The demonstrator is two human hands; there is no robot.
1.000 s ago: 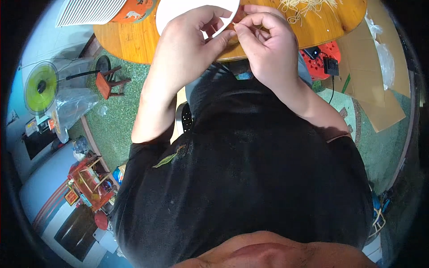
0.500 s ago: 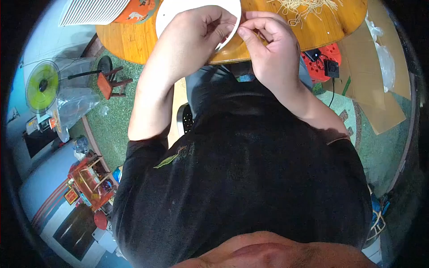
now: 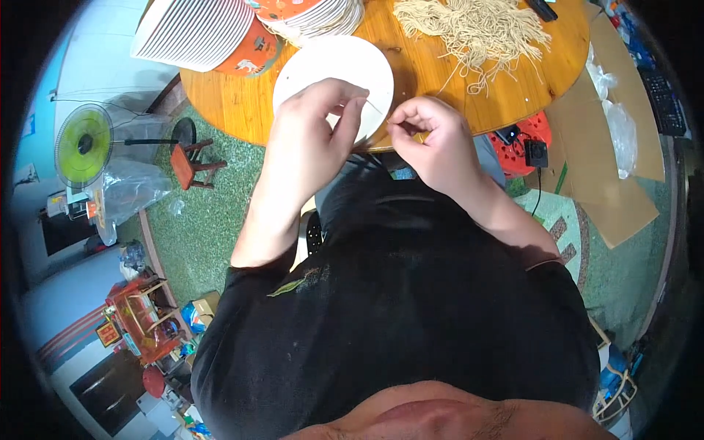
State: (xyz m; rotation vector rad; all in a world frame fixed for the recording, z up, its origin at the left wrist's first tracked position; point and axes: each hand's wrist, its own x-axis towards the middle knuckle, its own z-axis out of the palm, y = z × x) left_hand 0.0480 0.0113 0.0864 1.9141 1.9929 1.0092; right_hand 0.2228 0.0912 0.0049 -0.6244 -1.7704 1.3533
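Observation:
A white round plate-like piece (image 3: 334, 62) with a small dark dot near its left edge is at the near edge of the wooden table. My left hand (image 3: 319, 121) lies over its lower part, thumb and forefinger pinched on a thin cord (image 3: 374, 106). To the right, just off the plate's edge, my right hand (image 3: 436, 128) is closed too, its fingertips pinched on what looks like the same cord; a bit of yellowish strand shows by its curled fingers. The two hands are a short gap apart.
A stack of nested white paper tubs with orange printed sides (image 3: 209, 37) lies at the table's left. Behind the plate stand more tubs (image 3: 315, 22). Loose beige cords (image 3: 480, 33) are heaped at the right on the table (image 3: 227, 110). A red stool (image 3: 524, 143) stands below.
My hands have drawn apart, the left no longer gripping the plate's rim beside the right. The view has shifted, so more of the table, tubs and cords shows.

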